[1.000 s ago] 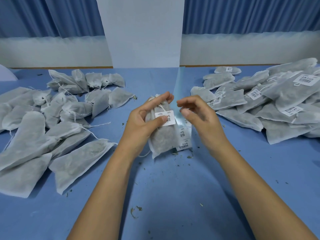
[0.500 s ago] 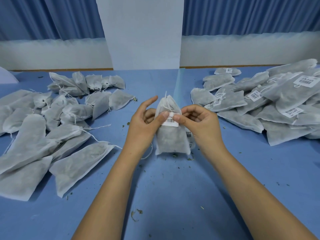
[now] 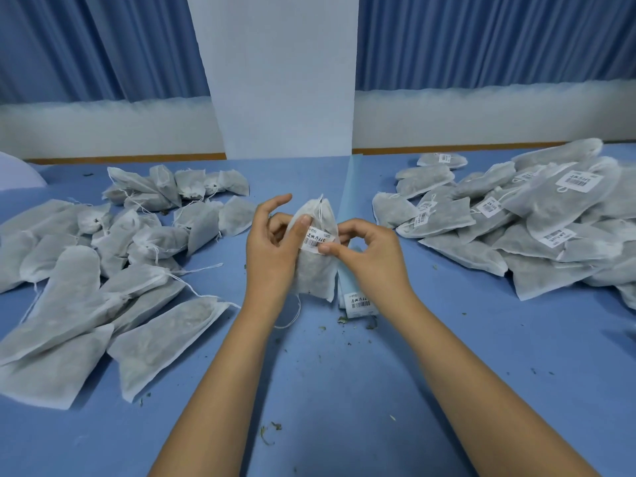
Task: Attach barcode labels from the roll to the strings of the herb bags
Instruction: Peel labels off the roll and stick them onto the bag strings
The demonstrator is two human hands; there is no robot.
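Mesh herb bag (image 3: 315, 270) in left hand (image 3: 272, 249); right hand (image 3: 371, 253) apparently pinches label (image 3: 318, 239).

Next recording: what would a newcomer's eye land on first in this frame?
At the centre, one herb bag is held upright over the blue table: the left hand grips it while the right hand pinches a barcode label at its front. On either side lie a spread of unlabelled bags on the left and a heap of labelled bags on the right.
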